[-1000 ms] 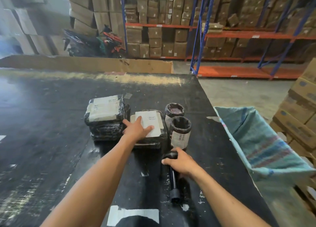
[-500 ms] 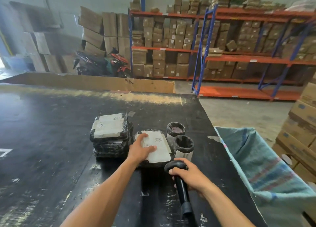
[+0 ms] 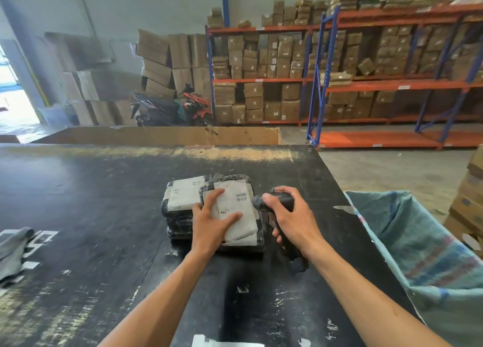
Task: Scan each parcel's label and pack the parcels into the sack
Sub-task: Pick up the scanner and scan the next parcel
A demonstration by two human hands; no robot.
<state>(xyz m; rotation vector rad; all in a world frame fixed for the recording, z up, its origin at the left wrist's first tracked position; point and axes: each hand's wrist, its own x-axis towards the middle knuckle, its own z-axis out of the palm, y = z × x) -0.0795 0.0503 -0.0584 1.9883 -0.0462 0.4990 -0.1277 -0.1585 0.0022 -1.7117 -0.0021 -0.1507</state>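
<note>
The parcel being scanned [image 3: 232, 210] is a flat black-wrapped packet with a white label [image 3: 236, 205] on top, lying on the black table [image 3: 91, 216] with its long axis running away from the person, tipped a little to the right at the near end. The label's barcode [image 3: 240, 197] sits toward the far right part of the parcel. The left hand [image 3: 213, 222] rests on the near left part of this parcel, fingers spread and fairly straight across the label, pressing it flat; the barcode lies clear of the fingertips, just to their right.

Just right of the parcel, the right hand [image 3: 290, 217] grips a black handheld scanner [image 3: 274, 203], fingers curled round its handle and the thumb over its top. The scanner's head points left, toward the barcode, and is very near the parcel's right edge, so the right hand is the nearer one to the code. This looks like the scanning step, and what it turns on is the head staying aimed leftward at the code while the left fingers keep off it.

Touching the parcel's left side is a stack of similar black parcels [image 3: 183, 205], its top one also labelled. Well to the right of the parcel, past the table's edge, hangs the open teal woven sack [image 3: 418, 242]; by that lie, the parcel would have to travel rightward to be packed. Far left of the parcel, a grey cloth [image 3: 13, 252] lies on the table. Beyond the parcel stand racks of cardboard boxes [image 3: 339, 72].
</note>
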